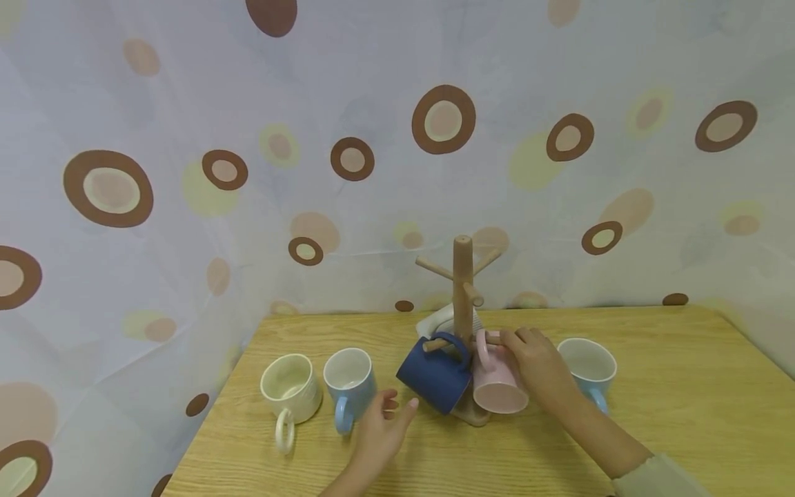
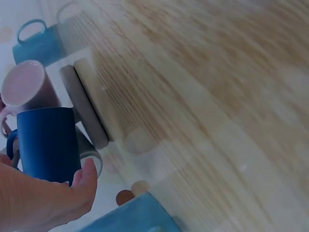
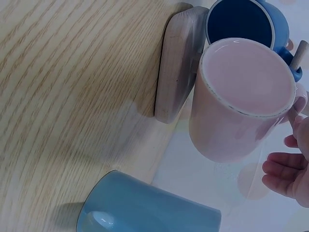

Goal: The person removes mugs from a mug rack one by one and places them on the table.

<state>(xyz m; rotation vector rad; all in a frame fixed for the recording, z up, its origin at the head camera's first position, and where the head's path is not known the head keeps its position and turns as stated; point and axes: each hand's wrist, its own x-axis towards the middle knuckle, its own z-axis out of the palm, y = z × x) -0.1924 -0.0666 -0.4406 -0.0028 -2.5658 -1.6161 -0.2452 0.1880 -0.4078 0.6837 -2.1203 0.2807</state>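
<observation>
A wooden mug stand [image 1: 462, 297] holds a navy blue mug [image 1: 435, 376] and a pink mug [image 1: 499, 383], both tilted with their handles over the lower pegs. My right hand [image 1: 542, 362] is beside the pink mug, fingertips right at the peg's end near its handle [image 3: 300, 98]; the other fingers are loosely bent. Just left of the navy mug, my left hand [image 1: 381, 431] has its thumb and fingers apart, with nothing between them. In the left wrist view, its fingertips overlap the lower part of the navy mug [image 2: 48, 142].
Behind the stand's post a white mug [image 1: 435, 322] is partly hidden. A cream mug [image 1: 292, 390] and a light blue mug [image 1: 350, 379] stand on the left; another light blue mug [image 1: 586, 366] is behind my right forearm. A patterned curtain [image 1: 373, 207] backs the wooden table [image 1: 683, 414].
</observation>
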